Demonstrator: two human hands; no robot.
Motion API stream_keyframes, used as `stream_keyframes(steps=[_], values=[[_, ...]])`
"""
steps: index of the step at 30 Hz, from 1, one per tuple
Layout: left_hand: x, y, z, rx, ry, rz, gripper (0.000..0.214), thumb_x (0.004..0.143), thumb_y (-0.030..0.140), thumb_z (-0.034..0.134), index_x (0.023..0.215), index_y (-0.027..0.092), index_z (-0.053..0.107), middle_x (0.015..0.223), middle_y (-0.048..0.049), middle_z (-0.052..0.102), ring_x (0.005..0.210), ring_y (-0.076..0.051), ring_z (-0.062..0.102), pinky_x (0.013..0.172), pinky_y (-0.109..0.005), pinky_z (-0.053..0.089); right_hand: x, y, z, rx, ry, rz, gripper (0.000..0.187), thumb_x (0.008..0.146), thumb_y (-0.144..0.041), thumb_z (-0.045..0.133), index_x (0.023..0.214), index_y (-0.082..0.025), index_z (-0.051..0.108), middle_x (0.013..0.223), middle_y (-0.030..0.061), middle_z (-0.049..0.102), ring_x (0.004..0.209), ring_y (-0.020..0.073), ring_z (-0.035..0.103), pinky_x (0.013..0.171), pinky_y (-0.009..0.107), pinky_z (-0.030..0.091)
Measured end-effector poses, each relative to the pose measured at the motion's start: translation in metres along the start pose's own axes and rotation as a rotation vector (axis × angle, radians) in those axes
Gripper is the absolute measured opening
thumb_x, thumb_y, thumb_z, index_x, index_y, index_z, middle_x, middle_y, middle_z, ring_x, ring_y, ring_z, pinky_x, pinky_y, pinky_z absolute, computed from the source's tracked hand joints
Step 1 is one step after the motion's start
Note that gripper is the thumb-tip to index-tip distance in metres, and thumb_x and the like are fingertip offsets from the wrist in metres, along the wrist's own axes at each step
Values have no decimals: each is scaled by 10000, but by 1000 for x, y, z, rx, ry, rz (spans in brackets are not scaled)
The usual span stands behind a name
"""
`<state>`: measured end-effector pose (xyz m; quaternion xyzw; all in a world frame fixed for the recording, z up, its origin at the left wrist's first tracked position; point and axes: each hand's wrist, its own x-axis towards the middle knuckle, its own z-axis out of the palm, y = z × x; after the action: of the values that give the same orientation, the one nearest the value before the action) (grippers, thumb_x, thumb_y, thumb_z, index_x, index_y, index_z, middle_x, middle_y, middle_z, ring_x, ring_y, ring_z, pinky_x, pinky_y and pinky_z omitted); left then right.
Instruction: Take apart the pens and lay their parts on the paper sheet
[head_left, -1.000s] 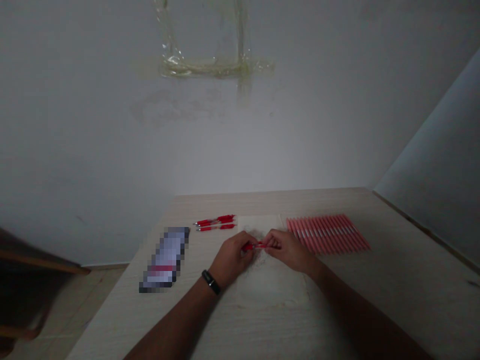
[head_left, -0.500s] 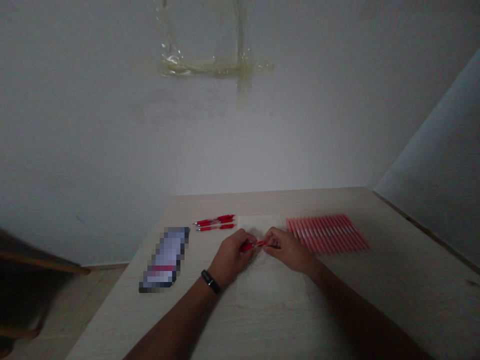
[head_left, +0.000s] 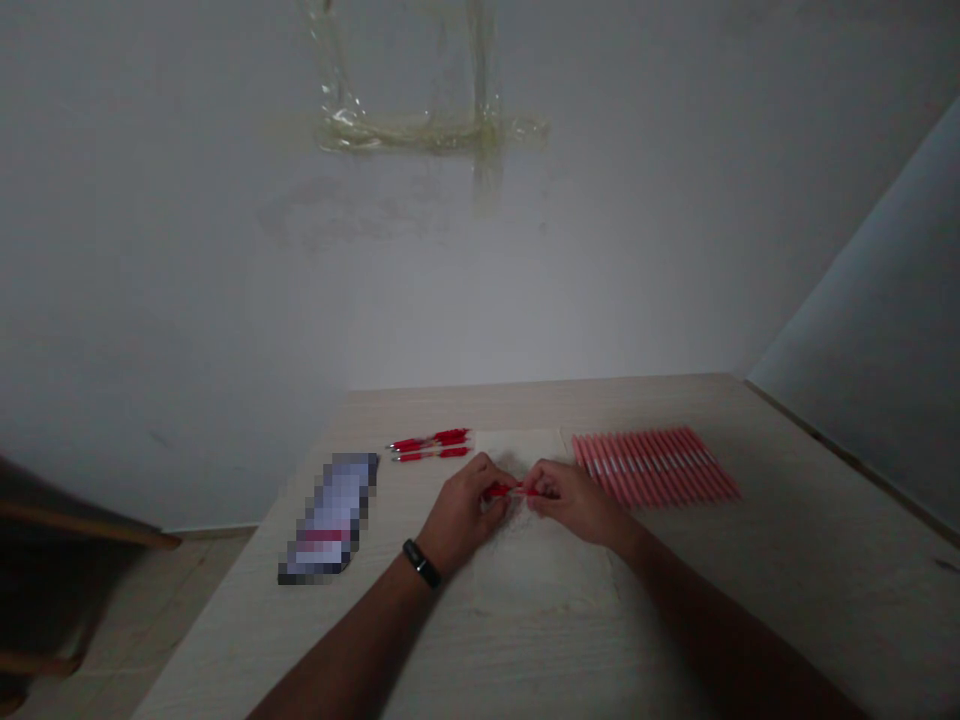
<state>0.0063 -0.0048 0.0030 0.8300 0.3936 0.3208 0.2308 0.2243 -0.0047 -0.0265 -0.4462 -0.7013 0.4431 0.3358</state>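
- One slim red pen (head_left: 516, 490) lies crosswise between the left hand (head_left: 466, 502) and the right hand (head_left: 574, 498) in the head view, above the middle of the counter (head_left: 442, 665).
- The left hand is narrowed, thumb and fingers pinching the pen's left part.
- The right hand is narrowed too, its fingertips gripping the right end; fingers cover much of the pen, so I cannot tell whether it is in one piece.
- A black band (head_left: 421, 564) circles the left wrist.
- Under both hands is a pale sheet (head_left: 540, 585), with darker smudges around the pen.
- Beyond the left hand, several red pens (head_left: 431, 455) lie close together, tips pointing left.
- Just beside the right hand, a row of slim pinkish-red sticks (head_left: 652, 468) lies side by side, slanting.
- Left of the left hand, well apart, rests a flat oblong thing (head_left: 330, 515), too blurred to identify.
- Behind the counter stands a grey wall (head_left: 637, 250) with strips of shiny tape (head_left: 405, 137).
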Motion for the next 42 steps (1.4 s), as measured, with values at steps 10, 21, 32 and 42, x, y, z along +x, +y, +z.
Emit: stream_keyframes(steps=[10,21,32,42], values=[[0,2,-2,40,20,-21,189,808,115,610,958,206,678,867,-29,586,799,-169,558,718,-280,436,-1,-10,-10,-211,42,-51,71,891,-260,644,862,-195,642,755,5,665,709,151,627,624,238,449],[0,1,2,42,16,-28,164,812,127,614,954,199,651,881,-29,611,809,-170,563,732,-281,434,-4,-13,-20,-364,27,-128,77,876,-176,611,915,-208,669,765,-3,668,683,141,608,606,230,408],[10,13,25,107,-58,12,114,854,204,623,967,206,644,947,-58,658,862,-195,588,769,-300,462,1,-11,-56,-488,287,-87,88,869,-215,598,914,-220,674,755,3,676,675,149,614,608,239,413],[17,18,39,255,-136,93,108,845,186,642,947,208,670,968,-74,630,924,-229,571,827,-344,454,-2,-19,-50,-495,258,-114,60,874,-201,615,889,-222,669,782,8,679,696,147,614,629,238,416]])
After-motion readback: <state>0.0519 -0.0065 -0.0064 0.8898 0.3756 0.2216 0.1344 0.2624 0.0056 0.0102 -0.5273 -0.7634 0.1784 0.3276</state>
